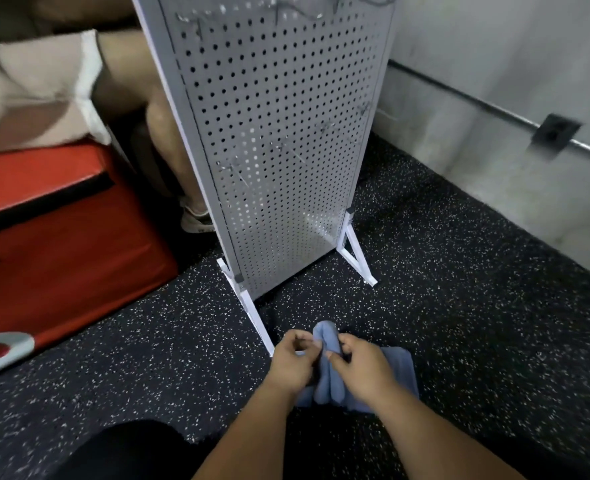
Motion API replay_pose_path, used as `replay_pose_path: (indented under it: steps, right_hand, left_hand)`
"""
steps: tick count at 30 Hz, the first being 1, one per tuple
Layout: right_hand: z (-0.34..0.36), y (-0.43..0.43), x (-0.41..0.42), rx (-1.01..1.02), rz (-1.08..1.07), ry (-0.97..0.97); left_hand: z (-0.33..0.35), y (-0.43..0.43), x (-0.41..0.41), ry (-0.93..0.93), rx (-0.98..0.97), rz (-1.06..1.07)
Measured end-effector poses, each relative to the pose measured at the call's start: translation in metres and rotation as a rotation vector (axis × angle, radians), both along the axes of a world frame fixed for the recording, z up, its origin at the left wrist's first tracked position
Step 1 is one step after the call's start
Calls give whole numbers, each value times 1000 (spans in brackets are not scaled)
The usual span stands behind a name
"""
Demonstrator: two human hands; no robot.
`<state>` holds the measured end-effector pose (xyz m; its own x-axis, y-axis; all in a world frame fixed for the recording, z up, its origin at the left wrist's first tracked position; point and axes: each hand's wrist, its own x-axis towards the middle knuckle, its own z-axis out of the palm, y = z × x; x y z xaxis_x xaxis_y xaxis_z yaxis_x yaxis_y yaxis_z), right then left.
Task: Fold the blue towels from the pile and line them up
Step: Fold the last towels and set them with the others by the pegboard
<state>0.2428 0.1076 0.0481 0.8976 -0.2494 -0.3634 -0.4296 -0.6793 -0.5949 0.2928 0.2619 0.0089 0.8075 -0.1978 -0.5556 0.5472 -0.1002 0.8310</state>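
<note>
A bunched blue towel (326, 341) hangs between my two hands, low in the middle of the view. My left hand (291, 362) pinches its left edge with curled fingers. My right hand (359, 367) grips the towel's right side, thumb and fingers curled round the cloth. Under them, more blue towel (402, 368) lies flat on the dark speckled floor, partly hidden by my right hand and forearm.
A white pegboard stand (272, 133) rises just beyond the towels, with its feet (258, 323) close to my left hand. A red padded box (57, 230) stands at left, another person seated on it. A grey wall (494, 98) runs along the right.
</note>
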Motion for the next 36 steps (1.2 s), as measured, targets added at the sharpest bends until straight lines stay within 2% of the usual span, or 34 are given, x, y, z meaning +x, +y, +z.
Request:
replay_pose_path:
  steps: [11, 19, 25, 36]
  right_hand:
    - [75, -5, -17, -24, -140, -250]
    - [126, -5, -18, 16, -141, -382]
    - [170, -9, -6, 14, -117, -490]
    - [269, -53, 35, -107, -107, -671]
  left_hand:
    - [94, -11, -15, -421, -46, -36]
    - [148, -6, -16, -692, 102, -81]
    - [198, -11, -6, -793, 176, -41]
    - [302, -49, 43, -929, 283, -29]
